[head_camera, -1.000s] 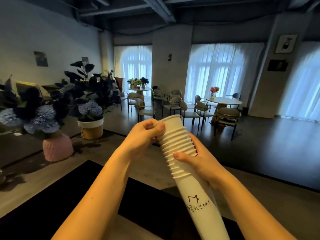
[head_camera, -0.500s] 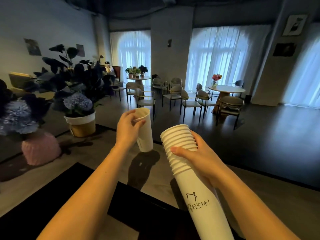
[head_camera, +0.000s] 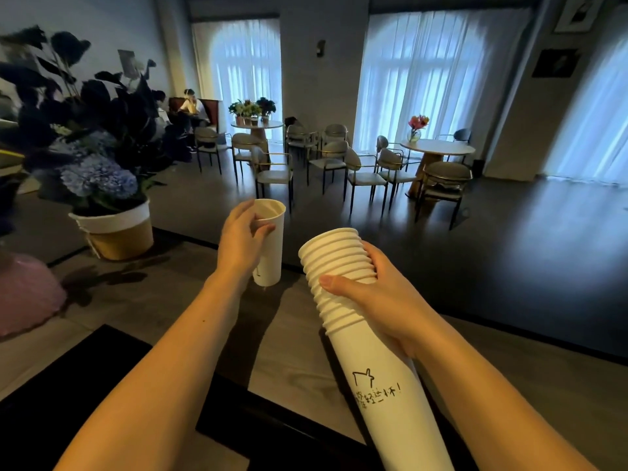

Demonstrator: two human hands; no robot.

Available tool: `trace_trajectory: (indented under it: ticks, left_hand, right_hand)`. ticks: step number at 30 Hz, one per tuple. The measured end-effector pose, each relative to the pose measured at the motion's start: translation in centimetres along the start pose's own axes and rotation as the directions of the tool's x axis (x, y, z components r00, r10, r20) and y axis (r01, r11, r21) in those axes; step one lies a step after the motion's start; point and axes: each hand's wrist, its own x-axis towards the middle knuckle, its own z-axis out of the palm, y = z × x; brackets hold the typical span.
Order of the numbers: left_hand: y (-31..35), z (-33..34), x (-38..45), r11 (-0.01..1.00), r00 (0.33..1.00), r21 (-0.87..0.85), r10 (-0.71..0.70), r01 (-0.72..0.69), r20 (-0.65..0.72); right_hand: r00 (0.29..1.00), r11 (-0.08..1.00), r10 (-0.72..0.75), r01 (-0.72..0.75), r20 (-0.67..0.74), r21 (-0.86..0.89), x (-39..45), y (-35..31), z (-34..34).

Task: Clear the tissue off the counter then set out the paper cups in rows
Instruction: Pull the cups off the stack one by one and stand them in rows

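Two hands are raised over the table point(head_camera: 142, 311), each closed around paper cups. A single white paper cup point(head_camera: 270, 241) is gripped near its rim by the left hand point(head_camera: 243, 244), with the fingers curled round its near side and the thumb behind it; the cup is held upright, mouth up, above the far edge of the table, and whether its base touches the surface cannot be told. The stack of cups point(head_camera: 353, 321) is gripped by the right hand point(head_camera: 377, 300), the thumb laid across the ribbed rims on the near side and the fingers wrapped round the far side. The stack is tilted, its open mouth pointing up and away, its bottom running down out of view; a small drawn mark and a line of handwriting are seen on its outermost cup. The single cup is held just left of the stack's mouth, apart from it. A black mat point(head_camera: 68, 389) is laid on the table left of the stack. Further left of the stack, a cream-and-tan pot of blue flowers point(head_camera: 115, 229) and a pink vase point(head_camera: 27, 294) are set on the table.
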Motion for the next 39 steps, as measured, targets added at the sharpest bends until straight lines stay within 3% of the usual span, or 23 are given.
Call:
trace_trajectory:
  ticks: [9, 11, 14, 16, 17, 19, 21, 26, 29, 31, 34, 36, 37, 39]
  left_hand:
    - [0.6, -0.9, -0.1, 0.999, 0.998, -0.029, -0.037, 0.039, 0.053]
    - [1.2, -1.7, -0.4, 0.999, 0.998, 0.048, 0.002, -0.005, 0.064]
    - [3.9, -3.3, -1.6, 0.978, 0.982, 0.121, 0.179, -0.17, -0.065]
    - [6.1, -4.2, -3.0, 0.957, 0.956, -0.172, 0.258, -0.233, 0.139]
    - [7.4, -4.7, -4.0, 0.931, 0.902, -0.325, 0.276, -0.165, 0.332]
    - [8.8, -5.1, -5.5, 0.914, 0.75, -0.405, 0.292, -0.035, 0.593]
    - [9.4, -5.3, -6.1, 0.91, 0.71, -0.413, 0.304, -0.021, 0.635]
    - [10.0, -6.2, -6.3, 0.863, 0.713, -0.493, 0.276, 0.112, 0.644]
    - [10.5, -6.9, -5.9, 0.889, 0.761, -0.449, 0.229, 0.091, 0.607]
    - [10.8, -7.2, -5.1, 0.909, 0.83, -0.409, 0.167, 0.08, 0.533]
    - [11.8, -7.9, -2.7, 0.904, 0.986, -0.426, 0.037, 0.037, 0.165]
    - [12.3, -8.3, -1.2, 0.918, 0.994, -0.387, 0.059, -0.09, -0.091]
    - [12.5, -8.0, -0.7, 0.938, 0.985, -0.313, 0.11, -0.148, -0.134]
    - [12.2, -6.5, -0.6, 0.959, 0.964, -0.103, 0.257, -0.264, -0.073]
  right_hand:
    - [1.0, 1.0, 0.014, -0.014, 0.002, 0.003, -0.1, 0.5, -0.1]
    - [1.0, 1.0, 0.007, -0.007, 0.001, -0.003, -0.2, 0.4, -0.3]
    - [1.0, 1.0, 0.002, -0.002, -0.007, -0.005, -0.6, 0.1, -0.5]
    - [1.0, 1.0, -0.005, 0.005, -0.021, -0.016, -0.8, -0.1, -0.5]
    - [1.0, 1.0, -0.009, 0.008, -0.029, -0.025, -1.0, -0.3, -0.5]
    - [0.999, 0.999, -0.005, 0.004, -0.035, -0.039, -1.2, -0.3, -0.5]
    - [1.0, 0.999, -0.007, 0.006, -0.022, -0.053, -1.7, -0.4, -0.4]
    - [1.0, 0.996, -0.009, 0.01, 0.013, -0.089, -3.1, -0.5, -0.9]
    - [0.999, 0.995, 0.004, 0.001, 0.047, -0.098, -3.6, -0.6, -1.5]
    - [0.999, 0.996, 0.003, 0.002, 0.052, -0.093, -4.0, -0.7, -1.9]
    - [0.999, 0.995, 0.007, -0.003, 0.031, -0.098, -4.1, -0.5, -2.4]
    - [1.0, 0.993, 0.012, -0.011, 0.008, -0.121, -4.0, 0.0, -2.8]
    - [1.0, 0.991, 0.02, -0.02, -0.005, -0.131, -3.9, 0.4, -3.0]
    - [0.999, 0.99, 0.028, -0.031, -0.025, -0.137, -3.6, 0.9, -3.0]
